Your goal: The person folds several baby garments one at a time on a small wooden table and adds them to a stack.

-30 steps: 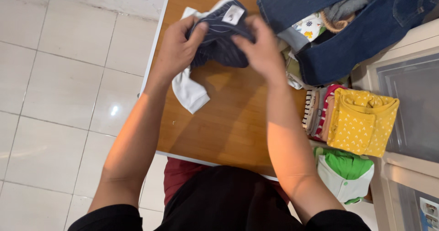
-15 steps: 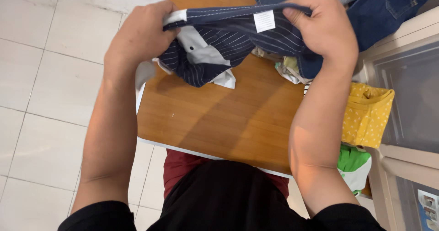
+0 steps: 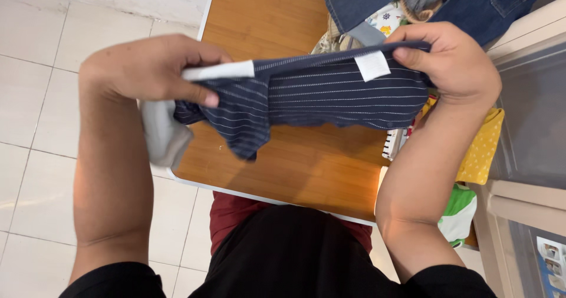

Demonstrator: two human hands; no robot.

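A small navy garment with thin white stripes [image 3: 318, 97] is stretched out in the air above the wooden table [image 3: 306, 168]. My left hand [image 3: 147, 68] pinches its left end, where a white band and a grey-white sleeve hang down. My right hand [image 3: 454, 68] grips its right end near a white sewn-in label. The cloth hangs slack between both hands, one corner drooping at the left.
A blue denim garment [image 3: 471, 3] lies over a heap of clothes at the table's far right. A folded yellow patterned piece [image 3: 483, 150] and a green and white one [image 3: 457, 209] sit at the right edge beside clear plastic drawers [image 3: 530, 127]. White floor tiles lie to the left.
Both hands lifted the bunched striped garment off the table, pulled it wide and brought it closer to the camera. The stack of folded clothes at the right is now mostly hidden by my right arm.
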